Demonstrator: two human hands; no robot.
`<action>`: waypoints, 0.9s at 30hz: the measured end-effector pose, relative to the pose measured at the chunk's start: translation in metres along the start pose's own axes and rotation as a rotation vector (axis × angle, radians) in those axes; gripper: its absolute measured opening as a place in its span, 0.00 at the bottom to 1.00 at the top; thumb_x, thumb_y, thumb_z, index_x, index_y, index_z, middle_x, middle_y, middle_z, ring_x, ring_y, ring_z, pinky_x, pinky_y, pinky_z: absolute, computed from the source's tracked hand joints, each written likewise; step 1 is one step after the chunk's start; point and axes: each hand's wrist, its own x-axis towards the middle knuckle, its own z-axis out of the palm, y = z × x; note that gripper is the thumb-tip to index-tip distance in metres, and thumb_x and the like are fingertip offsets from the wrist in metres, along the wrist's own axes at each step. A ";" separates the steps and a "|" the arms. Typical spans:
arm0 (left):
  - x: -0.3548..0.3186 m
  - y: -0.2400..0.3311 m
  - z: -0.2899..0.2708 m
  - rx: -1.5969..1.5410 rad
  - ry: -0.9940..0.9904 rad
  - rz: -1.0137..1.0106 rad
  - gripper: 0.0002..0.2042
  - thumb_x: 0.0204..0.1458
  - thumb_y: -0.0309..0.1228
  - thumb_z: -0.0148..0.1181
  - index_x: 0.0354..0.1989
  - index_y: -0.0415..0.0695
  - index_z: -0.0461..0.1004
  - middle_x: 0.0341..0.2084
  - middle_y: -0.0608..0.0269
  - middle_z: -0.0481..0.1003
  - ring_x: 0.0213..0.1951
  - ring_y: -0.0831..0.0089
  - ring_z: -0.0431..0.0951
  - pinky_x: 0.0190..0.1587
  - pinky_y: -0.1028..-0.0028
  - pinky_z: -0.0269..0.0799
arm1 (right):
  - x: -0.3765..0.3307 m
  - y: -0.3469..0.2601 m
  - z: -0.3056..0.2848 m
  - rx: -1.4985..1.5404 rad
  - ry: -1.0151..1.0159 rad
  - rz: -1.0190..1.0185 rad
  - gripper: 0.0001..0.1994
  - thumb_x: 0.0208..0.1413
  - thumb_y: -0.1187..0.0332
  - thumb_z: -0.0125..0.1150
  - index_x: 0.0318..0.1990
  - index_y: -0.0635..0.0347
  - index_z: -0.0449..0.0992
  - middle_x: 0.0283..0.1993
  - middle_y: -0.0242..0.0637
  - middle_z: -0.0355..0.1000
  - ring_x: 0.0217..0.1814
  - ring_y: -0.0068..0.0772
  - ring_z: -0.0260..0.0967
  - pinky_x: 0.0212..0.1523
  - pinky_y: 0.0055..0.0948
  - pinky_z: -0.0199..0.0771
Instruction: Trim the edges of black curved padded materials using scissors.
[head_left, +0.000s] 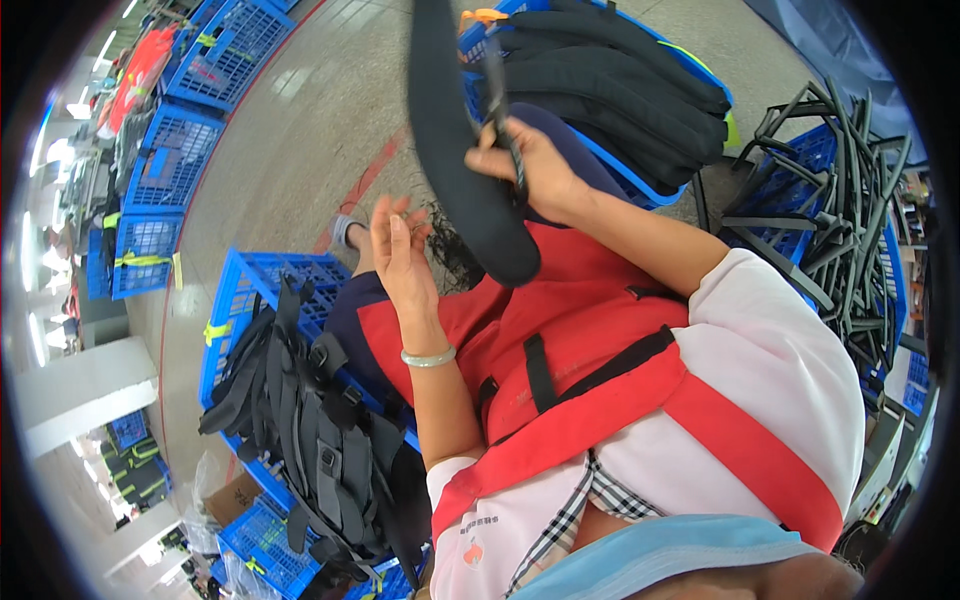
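Note:
My right hand (540, 172) is closed around a pair of dark scissors (497, 85), whose blades point away from me and look blurred. Right beside it, a long black padded strap (455, 150) with a rounded end hangs over my lap. Whether the right fingers also pinch the strap, I cannot tell. My left hand (402, 262) is raised to the left of the strap, palm up, fingers loosely curled and apart, with nothing visible in it. A red apron (590, 310) covers my front and lap.
A blue crate (665, 195) beyond my right hand holds several black padded straps (610, 90). At left, another blue crate (222, 330) holds grey and black buckled straps (325, 440). Grey-black strips (845, 220) pile over a crate at right. More blue crates (170, 150) line the far left.

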 end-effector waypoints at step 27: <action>-0.018 -0.055 -0.016 0.379 -0.233 -0.343 0.11 0.57 0.26 0.57 0.48 0.37 0.74 0.38 0.62 0.77 0.35 0.78 0.76 0.37 0.81 0.70 | 0.034 0.032 -0.263 -1.246 0.524 -0.234 0.18 0.45 0.71 0.68 0.45 0.61 0.73 0.36 0.36 0.74 0.36 0.35 0.73 0.41 0.32 0.73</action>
